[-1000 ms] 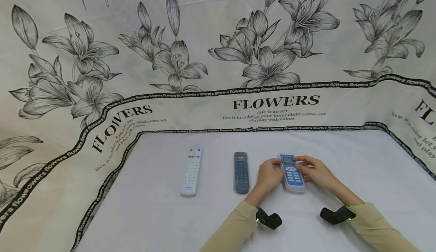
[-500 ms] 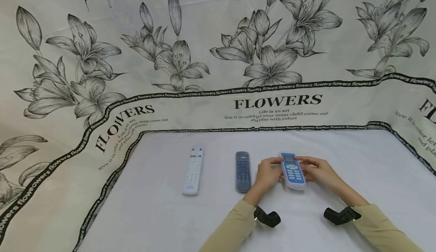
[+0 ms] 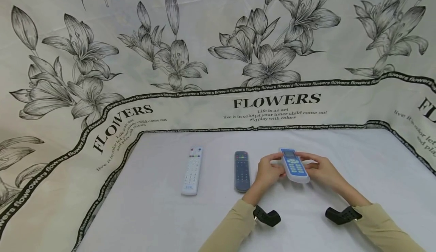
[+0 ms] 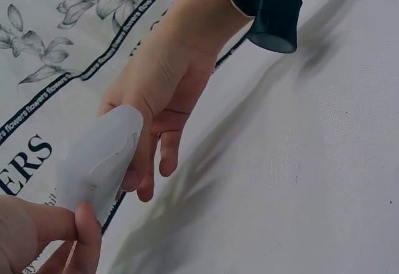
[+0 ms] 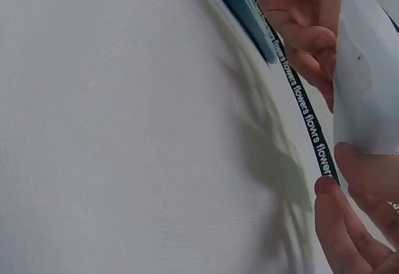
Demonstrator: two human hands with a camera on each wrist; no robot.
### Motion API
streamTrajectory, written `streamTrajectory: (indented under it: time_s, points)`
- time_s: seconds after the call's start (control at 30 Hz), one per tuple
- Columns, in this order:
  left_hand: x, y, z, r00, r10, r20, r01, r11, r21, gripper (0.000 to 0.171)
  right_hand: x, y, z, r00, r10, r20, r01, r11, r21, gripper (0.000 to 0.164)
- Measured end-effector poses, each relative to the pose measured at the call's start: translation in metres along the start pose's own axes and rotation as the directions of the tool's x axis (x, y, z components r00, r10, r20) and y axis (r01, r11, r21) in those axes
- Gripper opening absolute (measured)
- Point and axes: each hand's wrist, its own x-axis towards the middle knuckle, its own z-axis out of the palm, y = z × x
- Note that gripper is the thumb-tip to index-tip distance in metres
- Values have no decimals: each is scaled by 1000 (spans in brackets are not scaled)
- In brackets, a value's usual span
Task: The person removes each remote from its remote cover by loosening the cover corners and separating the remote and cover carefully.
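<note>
A white remote control with a blue face and a small screen is held between both hands, raised over the white table and tilted. The left hand grips its left side and the right hand grips its right side, both near the screen end. In the left wrist view the smooth white back of the remote shows between the left hand and the right hand. From the right wrist, the right hand pinches the lower end of the white remote.
Left of the hands lies a dark blue-grey remote, close to the left wrist. Farther left rests a white remote. A flower-printed cloth rises behind the white tabletop. Each wrist wears a black camera mount.
Both hands have lifted the blue-faced remote up off the table and tilted it. The fingers have shifted from its face to its sides. The other two remotes stay put.
</note>
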Motion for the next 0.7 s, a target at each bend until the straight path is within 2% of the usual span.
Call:
streamTrajectory:
  time_s: [0.17,0.27,0.37,0.47,0.7]
  points:
    - [0,1,-3,999,52,11,-52,999,9,49,-1,-4,0,995,-84,-49,81,994,-74,50]
    - [0,1,-6,995,101,16,-102,993,65,50,-2,-6,1,987,-131,-94,119,985,-122,45]
    - [0,0,-7,990,139,11,-139,979,150,47,-3,-6,1,979,-159,-129,140,979,-150,42]
    - [-2,0,-8,988,155,-6,-150,965,214,42,-3,-6,1,969,-191,-154,167,973,-157,41]
    - [-5,3,-11,973,227,-26,-209,930,303,35,-1,-8,2,934,-285,-218,254,954,-158,38]
